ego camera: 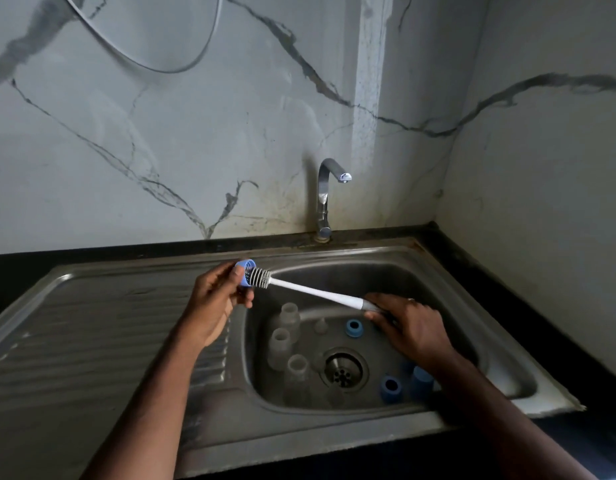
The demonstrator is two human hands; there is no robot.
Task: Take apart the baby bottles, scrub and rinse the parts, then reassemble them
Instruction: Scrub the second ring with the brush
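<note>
My left hand [216,296] grips a blue bottle ring [246,268] above the sink's left rim. My right hand [408,323] holds the grey grip of a white bottle brush [313,291], whose bristle head pokes into the ring. Down in the steel sink [438,271] stand three clear bottle bodies [289,317] [279,348] [297,375] at the left. A small clear teat [321,325] and a blue ring [354,328] lie behind the drain. Another blue ring [390,389] and a blue cap [421,382] sit at the front right, partly hidden by my right forearm.
A chrome tap [325,195] rises behind the basin with no water running. The ribbed draining board [102,327] stretches to the left. Black counter [541,306] borders the sink, with marble walls behind and to the right. The drain [344,370] sits mid-basin.
</note>
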